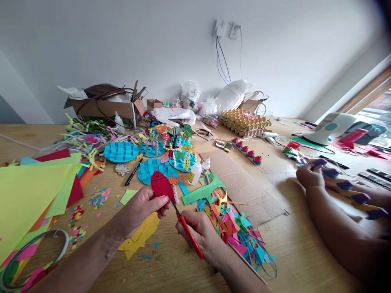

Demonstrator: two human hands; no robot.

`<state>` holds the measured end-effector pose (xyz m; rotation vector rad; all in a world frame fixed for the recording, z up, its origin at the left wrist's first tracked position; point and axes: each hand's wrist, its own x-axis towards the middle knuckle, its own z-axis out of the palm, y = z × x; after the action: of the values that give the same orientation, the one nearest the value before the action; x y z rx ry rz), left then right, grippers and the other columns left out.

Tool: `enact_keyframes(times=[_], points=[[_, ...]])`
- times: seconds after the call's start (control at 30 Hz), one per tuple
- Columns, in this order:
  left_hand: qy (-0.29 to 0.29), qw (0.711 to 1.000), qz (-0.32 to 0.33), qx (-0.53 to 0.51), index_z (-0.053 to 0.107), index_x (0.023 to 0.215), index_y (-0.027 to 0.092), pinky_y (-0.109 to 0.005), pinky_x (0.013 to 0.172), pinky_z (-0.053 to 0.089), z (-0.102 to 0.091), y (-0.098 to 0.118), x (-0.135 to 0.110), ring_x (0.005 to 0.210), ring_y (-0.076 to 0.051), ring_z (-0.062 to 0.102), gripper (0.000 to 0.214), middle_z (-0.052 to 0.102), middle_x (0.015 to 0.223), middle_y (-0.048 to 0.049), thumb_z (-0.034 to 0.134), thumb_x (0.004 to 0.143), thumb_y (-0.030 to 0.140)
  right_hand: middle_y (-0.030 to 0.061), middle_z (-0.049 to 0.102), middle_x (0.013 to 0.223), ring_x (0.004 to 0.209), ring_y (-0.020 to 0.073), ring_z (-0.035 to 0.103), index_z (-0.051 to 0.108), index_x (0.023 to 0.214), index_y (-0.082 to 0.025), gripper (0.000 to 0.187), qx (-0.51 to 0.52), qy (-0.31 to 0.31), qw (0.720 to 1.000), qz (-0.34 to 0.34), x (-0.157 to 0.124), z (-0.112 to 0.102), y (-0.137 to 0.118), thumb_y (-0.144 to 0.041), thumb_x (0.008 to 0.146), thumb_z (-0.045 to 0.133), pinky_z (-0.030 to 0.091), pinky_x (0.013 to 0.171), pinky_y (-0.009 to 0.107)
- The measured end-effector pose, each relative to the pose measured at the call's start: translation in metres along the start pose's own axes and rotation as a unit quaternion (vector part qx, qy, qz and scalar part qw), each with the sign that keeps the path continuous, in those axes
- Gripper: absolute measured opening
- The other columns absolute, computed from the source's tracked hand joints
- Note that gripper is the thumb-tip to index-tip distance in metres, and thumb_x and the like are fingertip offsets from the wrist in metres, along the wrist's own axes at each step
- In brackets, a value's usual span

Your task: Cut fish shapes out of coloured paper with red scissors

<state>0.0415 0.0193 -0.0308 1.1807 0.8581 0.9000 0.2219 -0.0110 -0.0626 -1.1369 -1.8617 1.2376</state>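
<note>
A red paper fish with a drawn black eye and gill line is pinched between the thumb and fingers of my left hand. My right hand grips a pair of scissors by the red handles. The scissor blades reach up to the lower right edge of the fish; whether the blades are closed on it I cannot tell. Below my left hand lies yellow paper with drawn lines. Blue round paper bases stand just beyond the fish.
Coloured sheets and a tape roll lie at left. Paper scraps, glue bottles and cardboard are at right of centre. A co-worker's hand holds a painted egg-carton strip. Stacked egg trays stand behind.
</note>
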Motion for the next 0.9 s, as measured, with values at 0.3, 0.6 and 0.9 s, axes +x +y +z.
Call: enact_keyframes(times=[0.3,0.6,0.9], points=[[0.012,0.999,0.023,0.035,0.061,0.071,0.017,-0.021,0.052,0.041,0.001,0.002,0.001,0.056,-0.010,0.052,0.013,0.059,0.061,0.0028,0.054,0.080,0.023,-0.0066,0.027,0.052,0.048,0.0068,0.027,0.035,0.057,-0.018,0.028,0.020,-0.011,1.000,0.012,0.000,0.001,-0.001,-0.025,0.083,0.045,0.020,0.043,0.019],[0.030,0.999,0.011,0.028,0.059,0.070,0.016,-0.023,0.052,0.041,0.009,0.004,-0.002,0.055,-0.011,0.051,0.016,0.058,0.060,0.0017,0.057,0.077,0.030,-0.0070,0.028,0.051,0.046,0.0067,0.028,0.036,0.058,-0.019,0.027,0.048,-0.010,0.998,0.031,-0.001,0.002,-0.001,-0.026,0.082,0.045,0.022,0.041,0.018],[0.006,1.000,0.016,0.021,0.059,0.071,0.017,-0.023,0.054,0.041,0.007,0.003,-0.001,0.057,-0.011,0.051,0.013,0.058,0.062,0.0021,0.055,0.079,0.027,-0.0067,0.025,0.051,0.047,0.0070,0.026,0.034,0.055,-0.019,0.029,0.019,-0.007,1.000,0.020,-0.001,0.000,-0.004,-0.025,0.082,0.045,0.020,0.042,0.020]])
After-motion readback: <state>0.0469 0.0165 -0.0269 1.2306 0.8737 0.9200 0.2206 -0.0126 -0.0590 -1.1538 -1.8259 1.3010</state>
